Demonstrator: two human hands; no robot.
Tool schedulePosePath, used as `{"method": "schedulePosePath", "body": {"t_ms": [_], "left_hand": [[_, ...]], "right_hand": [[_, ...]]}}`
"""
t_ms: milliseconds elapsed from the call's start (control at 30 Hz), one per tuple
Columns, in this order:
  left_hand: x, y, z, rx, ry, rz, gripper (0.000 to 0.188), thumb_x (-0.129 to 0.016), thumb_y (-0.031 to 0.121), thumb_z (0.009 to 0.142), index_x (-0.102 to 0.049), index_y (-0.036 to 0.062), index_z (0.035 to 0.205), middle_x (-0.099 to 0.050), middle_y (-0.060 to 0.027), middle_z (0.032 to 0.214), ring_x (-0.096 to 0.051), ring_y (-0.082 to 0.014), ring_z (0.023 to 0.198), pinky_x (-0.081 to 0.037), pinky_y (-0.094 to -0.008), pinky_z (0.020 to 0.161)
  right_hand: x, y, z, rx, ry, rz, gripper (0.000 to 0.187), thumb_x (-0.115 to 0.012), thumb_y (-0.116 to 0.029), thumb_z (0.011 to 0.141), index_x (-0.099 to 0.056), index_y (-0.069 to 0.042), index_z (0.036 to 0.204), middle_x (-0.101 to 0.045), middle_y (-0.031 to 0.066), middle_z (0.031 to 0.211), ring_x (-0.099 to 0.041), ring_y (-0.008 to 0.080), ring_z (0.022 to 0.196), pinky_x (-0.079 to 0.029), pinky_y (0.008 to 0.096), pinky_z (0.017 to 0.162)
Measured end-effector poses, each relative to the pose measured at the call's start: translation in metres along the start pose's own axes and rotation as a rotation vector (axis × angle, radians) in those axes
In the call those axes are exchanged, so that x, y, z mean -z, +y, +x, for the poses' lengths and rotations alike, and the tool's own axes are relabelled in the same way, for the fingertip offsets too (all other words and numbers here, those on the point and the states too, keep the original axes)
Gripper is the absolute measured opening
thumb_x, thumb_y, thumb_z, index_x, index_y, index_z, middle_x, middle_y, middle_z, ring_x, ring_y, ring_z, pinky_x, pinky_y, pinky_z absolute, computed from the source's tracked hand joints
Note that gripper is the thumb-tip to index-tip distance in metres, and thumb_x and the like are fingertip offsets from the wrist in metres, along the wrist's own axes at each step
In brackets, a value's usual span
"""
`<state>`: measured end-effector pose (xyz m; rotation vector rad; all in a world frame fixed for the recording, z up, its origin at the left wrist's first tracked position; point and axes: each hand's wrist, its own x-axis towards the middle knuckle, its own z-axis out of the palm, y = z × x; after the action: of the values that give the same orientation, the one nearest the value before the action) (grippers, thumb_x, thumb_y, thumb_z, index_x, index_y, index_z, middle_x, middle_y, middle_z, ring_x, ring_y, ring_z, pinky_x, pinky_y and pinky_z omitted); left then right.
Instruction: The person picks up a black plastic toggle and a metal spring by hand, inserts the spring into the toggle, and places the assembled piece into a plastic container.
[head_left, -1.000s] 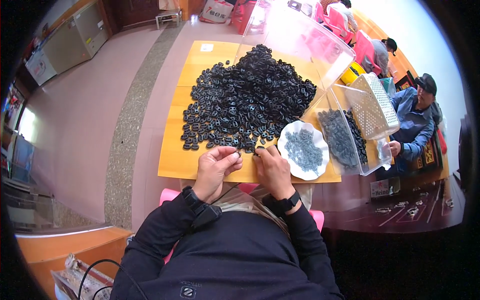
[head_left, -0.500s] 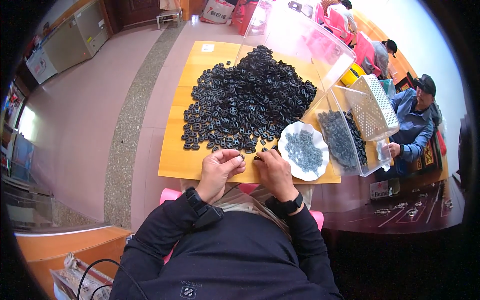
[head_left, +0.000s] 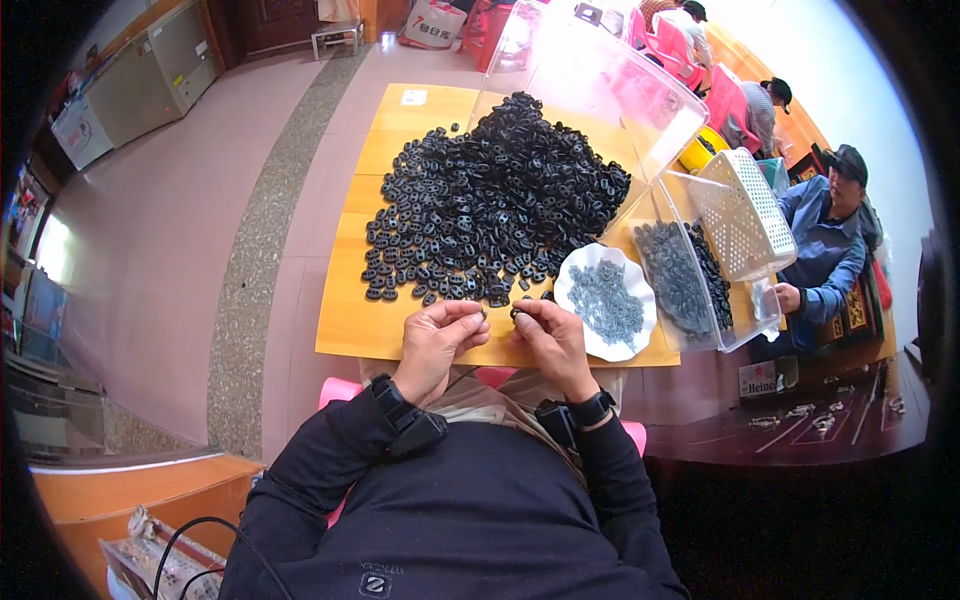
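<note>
My left hand (head_left: 437,342) is closed in a pinch at the near edge of the table, on something too small to make out. Facing it, my right hand (head_left: 556,348) pinches a small black plastic piece (head_left: 516,313) between thumb and fingers. A short gap separates the two hands. Just beyond them spreads a large heap of black two-holed plastic pieces (head_left: 490,200). To the right of my right hand, a white scalloped plate (head_left: 612,351) holds a mound of tiny grey pieces (head_left: 606,300), perhaps springs.
A clear plastic bin (head_left: 735,345) with black pieces stands right of the plate, near a white perforated basket (head_left: 750,215). Behind the heap a large clear box (head_left: 600,70) lies tipped. A co-worker (head_left: 830,235) sits at the right; others sit farther back. The wooden table (head_left: 345,290) carries the heap.
My right hand has turned slightly, so its thumb and the black piece show more plainly. My left hand stays in nearly the same place.
</note>
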<state>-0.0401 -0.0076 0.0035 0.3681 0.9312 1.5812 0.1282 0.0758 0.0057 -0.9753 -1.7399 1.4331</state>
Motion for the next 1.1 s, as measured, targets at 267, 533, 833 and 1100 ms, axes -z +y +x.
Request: {"method": "schedulePosePath", "body": {"t_ms": [267, 533, 833, 1100], "left_hand": [[-0.001, -0.003, -0.001, -0.004, -0.013, 0.006, 0.012, -0.061, 0.000, 0.089, -0.063, -0.0023, 0.101, -0.066, -0.0090, 0.092, -0.065, -0.0150, 0.082, -0.058, -0.0269, 0.075], [-0.002, -0.002, -0.002, 0.000, -0.025, 0.015, 0.018, -0.064, 0.000, 0.087, -0.061, -0.0026, 0.104, -0.066, -0.0090, 0.093, -0.066, -0.0153, 0.081, -0.057, -0.0261, 0.075], [0.000, -0.008, 0.000, -0.038, -0.049, 0.096, 0.022, -0.065, -0.002, 0.085, -0.060, -0.0018, 0.106, -0.066, -0.0085, 0.095, -0.065, -0.0137, 0.082, -0.056, -0.0257, 0.074], [-0.001, -0.013, -0.001, -0.052, -0.084, 0.031, 0.020, -0.065, -0.004, 0.084, -0.061, -0.0013, 0.103, -0.066, -0.0086, 0.093, -0.065, -0.0140, 0.082, -0.056, -0.0262, 0.074]], "right_hand": [[-0.003, -0.003, -0.006, -0.131, -0.067, 0.373, 0.020, -0.063, -0.004, 0.090, -0.062, 0.006, 0.107, -0.068, 0.0086, 0.086, -0.066, 0.0131, 0.075, -0.056, 0.0255, 0.068], [-0.006, 0.000, -0.008, -0.183, -0.115, 0.430, 0.024, -0.064, -0.003, 0.089, -0.060, 0.006, 0.111, -0.068, 0.0104, 0.092, -0.068, 0.0159, 0.079, -0.057, 0.0276, 0.073], [-0.005, -0.002, -0.010, -0.267, -0.181, 0.498, 0.026, -0.063, -0.002, 0.088, -0.059, 0.005, 0.112, -0.068, 0.0118, 0.093, -0.068, 0.0165, 0.079, -0.057, 0.0293, 0.074], [-0.007, 0.001, -0.010, -0.278, -0.146, 0.614, 0.026, -0.064, -0.001, 0.088, -0.059, 0.005, 0.112, -0.068, 0.0116, 0.092, -0.067, 0.0158, 0.080, -0.057, 0.0281, 0.074]]}}
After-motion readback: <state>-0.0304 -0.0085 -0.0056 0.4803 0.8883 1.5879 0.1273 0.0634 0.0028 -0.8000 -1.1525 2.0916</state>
